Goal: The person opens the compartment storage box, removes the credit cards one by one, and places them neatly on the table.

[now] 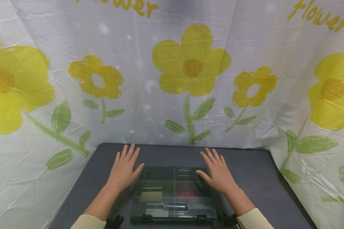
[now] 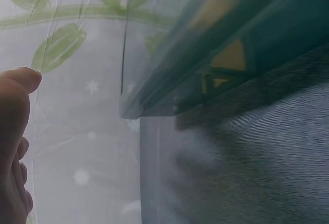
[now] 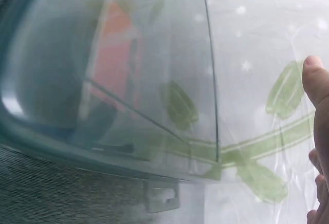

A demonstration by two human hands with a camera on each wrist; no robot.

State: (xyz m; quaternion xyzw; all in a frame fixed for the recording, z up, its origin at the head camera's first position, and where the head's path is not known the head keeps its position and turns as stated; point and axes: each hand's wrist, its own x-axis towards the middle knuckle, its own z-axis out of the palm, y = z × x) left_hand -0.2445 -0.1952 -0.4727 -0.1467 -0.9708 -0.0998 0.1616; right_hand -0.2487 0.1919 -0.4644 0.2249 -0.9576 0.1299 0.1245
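Note:
A translucent dark green case (image 1: pixel 157 173) with inner compartments lies flat on the table, its lid down. Through the lid show a beige item (image 1: pixel 151 194) on the left and a red item (image 1: pixel 187 193) on the right. My left hand (image 1: pixel 124 170) is spread beside the case's left side, its thumb near the back left corner. On the other side my right hand (image 1: pixel 218 175) is spread too, its thumb overlapping the back right corner in the head view. Neither hand holds anything. In the wrist views, the left thumb (image 2: pixel 25 78) and right thumb (image 3: pixel 314 77) stand apart from the case.
The dark grey table (image 1: pixel 255 178) extends to both sides of the case. A white curtain (image 1: pixel 137 127) with yellow flowers hangs along the back and sides. On the case's front are a handle (image 1: pixel 175 206) and two latches (image 1: pixel 202 217).

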